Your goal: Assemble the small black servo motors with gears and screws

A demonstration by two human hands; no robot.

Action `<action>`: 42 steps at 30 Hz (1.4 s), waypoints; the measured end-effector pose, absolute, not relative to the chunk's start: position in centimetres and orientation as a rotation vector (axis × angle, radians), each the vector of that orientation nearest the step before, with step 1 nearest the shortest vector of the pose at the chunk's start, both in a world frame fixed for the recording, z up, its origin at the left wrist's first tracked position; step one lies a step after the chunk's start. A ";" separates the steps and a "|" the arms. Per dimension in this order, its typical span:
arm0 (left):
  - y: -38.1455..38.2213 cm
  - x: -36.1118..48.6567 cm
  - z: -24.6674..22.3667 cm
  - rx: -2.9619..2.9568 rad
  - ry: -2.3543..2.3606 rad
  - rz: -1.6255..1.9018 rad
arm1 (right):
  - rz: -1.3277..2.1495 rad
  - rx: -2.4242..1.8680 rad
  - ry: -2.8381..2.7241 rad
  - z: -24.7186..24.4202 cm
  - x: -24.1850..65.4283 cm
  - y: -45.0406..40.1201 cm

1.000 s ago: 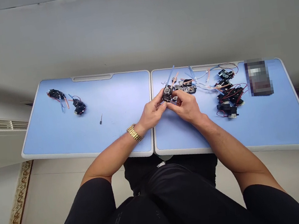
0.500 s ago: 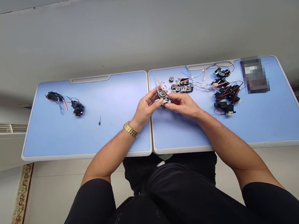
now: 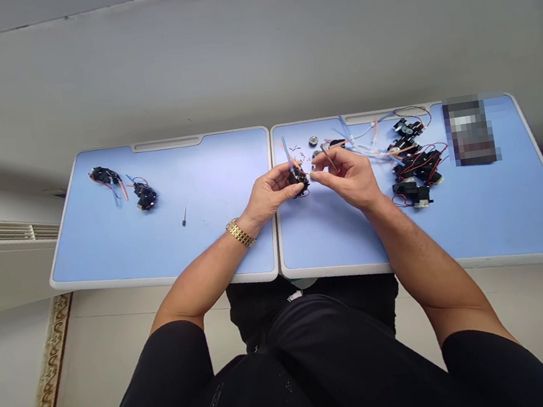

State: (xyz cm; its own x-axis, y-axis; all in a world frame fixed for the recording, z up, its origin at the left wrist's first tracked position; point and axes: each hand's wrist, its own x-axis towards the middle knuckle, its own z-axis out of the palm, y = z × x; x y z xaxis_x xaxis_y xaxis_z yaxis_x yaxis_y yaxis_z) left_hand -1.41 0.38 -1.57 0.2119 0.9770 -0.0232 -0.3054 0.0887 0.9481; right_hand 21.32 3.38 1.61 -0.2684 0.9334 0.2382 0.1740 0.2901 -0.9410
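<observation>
In my left hand [image 3: 270, 193] is a small black geared motor unit [image 3: 299, 181], held between fingers and thumb. Blue and orange tubes [image 3: 286, 151] stick up from its top, and thin red wires run at its side. Just to the right, my right hand [image 3: 348, 176] is closed, thumb and index fingertip close together beside the unit. A thin screwdriver [image 3: 330, 160] with a dark shaft and a reddish handle lies across its fingers. Whether the fingertips also pinch something tiny cannot be made out. Several small screws [image 3: 297, 151] lie scattered behind the unit.
Behind my right hand are a round metal part [image 3: 313, 141] and partly hidden gear parts. To the right lie tubes [image 3: 362, 150], several black motor units [image 3: 416, 170] and a blurred dark object [image 3: 469, 132]. Leftward are two wired units [image 3: 145, 195] and a small screwdriver [image 3: 184, 216].
My right hand has drawn back from the unit, with the screwdriver's shaft turned up and away. The unit has been turned in my left hand, so its round metal face no longer shows.
</observation>
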 end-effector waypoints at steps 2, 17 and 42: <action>0.3 -1.4 -1.7 1.047 0.850 1.128 | 1.051 -0.996 -1.687 1.7 21.1 3.2; -0.1 -1.3 -1.2 1.089 0.837 1.061 | 0.989 -0.984 -1.715 2.2 20.3 2.4; -0.3 -0.9 -0.6 1.329 1.120 1.186 | 1.085 -1.096 -1.731 0.1 20.1 2.5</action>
